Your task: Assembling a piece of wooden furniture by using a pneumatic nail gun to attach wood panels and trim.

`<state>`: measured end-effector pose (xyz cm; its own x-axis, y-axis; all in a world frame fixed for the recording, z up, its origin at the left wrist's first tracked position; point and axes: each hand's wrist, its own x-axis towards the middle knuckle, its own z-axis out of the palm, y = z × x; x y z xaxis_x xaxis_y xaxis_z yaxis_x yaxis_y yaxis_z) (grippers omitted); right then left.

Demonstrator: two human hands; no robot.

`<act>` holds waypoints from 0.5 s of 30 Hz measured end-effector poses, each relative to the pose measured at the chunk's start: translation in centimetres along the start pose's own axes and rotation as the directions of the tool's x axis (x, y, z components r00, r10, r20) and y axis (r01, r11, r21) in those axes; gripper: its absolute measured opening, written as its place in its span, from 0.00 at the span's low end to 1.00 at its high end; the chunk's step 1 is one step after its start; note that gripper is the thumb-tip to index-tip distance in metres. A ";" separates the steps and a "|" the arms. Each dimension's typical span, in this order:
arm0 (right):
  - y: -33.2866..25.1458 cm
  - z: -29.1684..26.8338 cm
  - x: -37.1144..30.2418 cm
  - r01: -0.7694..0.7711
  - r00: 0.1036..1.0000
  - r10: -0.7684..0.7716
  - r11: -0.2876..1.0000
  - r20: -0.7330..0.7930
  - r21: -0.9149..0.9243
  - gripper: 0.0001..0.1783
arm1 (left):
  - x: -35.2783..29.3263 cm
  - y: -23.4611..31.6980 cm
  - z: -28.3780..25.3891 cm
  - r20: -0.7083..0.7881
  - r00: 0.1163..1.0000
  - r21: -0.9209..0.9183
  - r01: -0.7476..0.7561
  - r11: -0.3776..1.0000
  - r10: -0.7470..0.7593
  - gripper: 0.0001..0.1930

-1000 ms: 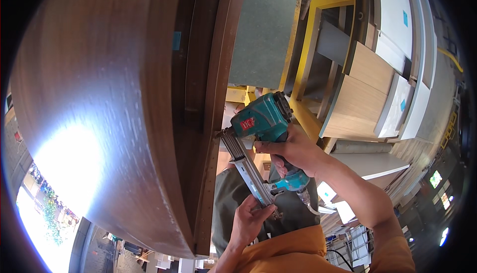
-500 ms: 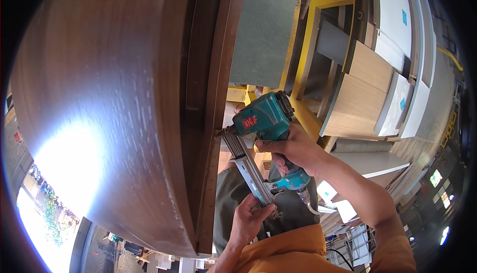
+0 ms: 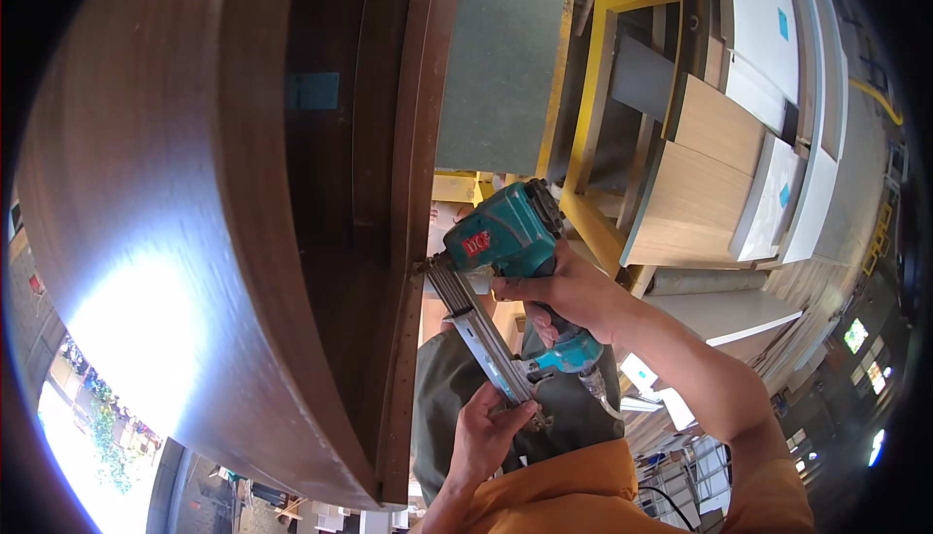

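A teal pneumatic nail gun (image 3: 498,228) with a long silver magazine is held between both my hands. My right hand (image 3: 571,296) wraps round its handle, fingers closed. Lower down, my left hand (image 3: 489,429) pinches the tail end of the magazine. The tool's nose touches, or nearly touches, the edge of a dark brown wooden cabinet (image 3: 400,340), along which small dots run in a line. An air hose fitting (image 3: 595,381) hangs from the base of the handle.
The cabinet's broad, glossy side panel (image 3: 136,174) fills the left. Ahead lies a dark green board (image 3: 503,68) beside a yellow metal frame (image 3: 593,106). Wood-grain and white panels (image 3: 695,199) are stacked at the right. A white-edged board (image 3: 724,315) lies below them.
The cabinet shows more of its dark inside, including a blue label, as the view has shifted. The nail gun and both hands keep their grip, with the nose slightly further left in the picture.
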<state>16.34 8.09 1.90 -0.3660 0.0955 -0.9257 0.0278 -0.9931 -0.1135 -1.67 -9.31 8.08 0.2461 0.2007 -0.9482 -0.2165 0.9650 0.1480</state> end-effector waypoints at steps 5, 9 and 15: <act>-0.3 0.3 0.0 -0.019 1.000 0.019 1.000 -0.006 -0.015 0.16 | 0.0 -0.2 0.0 -0.009 1.000 -0.021 -0.006 1.000 0.006 0.23; 0.0 0.0 0.0 -0.003 1.000 0.003 1.000 0.004 -0.001 0.15 | 0.0 0.1 0.2 -0.004 1.000 -0.015 0.011 1.000 -0.011 0.23; 0.0 0.4 0.1 0.017 1.000 -0.017 1.000 -0.005 0.001 0.15 | 0.0 0.2 -0.1 -0.009 1.000 -0.006 0.016 1.000 -0.016 0.23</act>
<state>15.92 8.04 1.93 -0.3621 0.1132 -0.9252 0.0209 -0.9914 -0.1294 -1.81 -9.16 8.04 0.2409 0.1833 -0.9531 -0.2180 0.9671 0.1309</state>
